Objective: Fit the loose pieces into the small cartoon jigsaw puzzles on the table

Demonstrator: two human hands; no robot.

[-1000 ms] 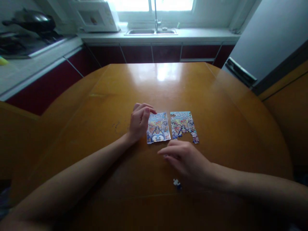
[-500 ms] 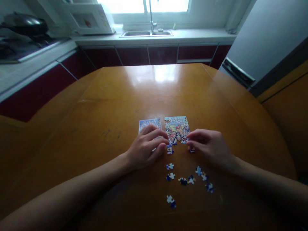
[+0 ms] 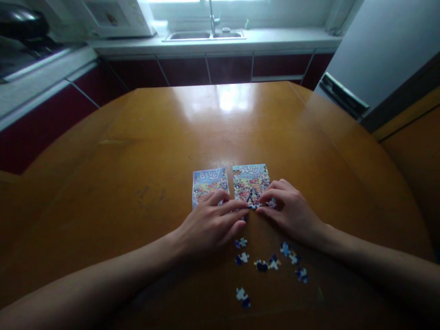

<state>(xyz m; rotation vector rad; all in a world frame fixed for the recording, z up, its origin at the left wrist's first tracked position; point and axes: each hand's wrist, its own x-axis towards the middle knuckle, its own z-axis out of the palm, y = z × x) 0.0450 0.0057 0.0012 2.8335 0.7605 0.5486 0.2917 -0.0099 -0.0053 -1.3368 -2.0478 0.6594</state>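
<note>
A partly assembled jigsaw puzzle (image 3: pixel 250 181) lies on the table, its lower edge uneven. Left of it is a printed picture sheet (image 3: pixel 210 178) with a matching design, its lower part covered by my left hand (image 3: pixel 216 217). The fingers of that hand are stretched out flat, tips touching the puzzle's lower left edge. At the lower right edge, my right hand (image 3: pixel 283 201) pinches a small puzzle piece (image 3: pixel 258 206) against the puzzle, mostly hidden by thumb and fingertips. Several loose puzzle pieces (image 3: pixel 261 266) are scattered nearer to me.
The wooden table (image 3: pixel 154 137) extends around the puzzle. Beyond it are a counter with a sink (image 3: pixel 190 35) and a white microwave (image 3: pixel 118 18). A stove with a dark pan (image 3: pixel 22 23) stands at far left, a fridge (image 3: pixel 374 55) at right.
My right hand has moved slightly left with the piece, to the puzzle's lower edge. My left hand's fingertips have shifted right along that edge, and more of the picture sheet shows. The view has tilted down slightly.
</note>
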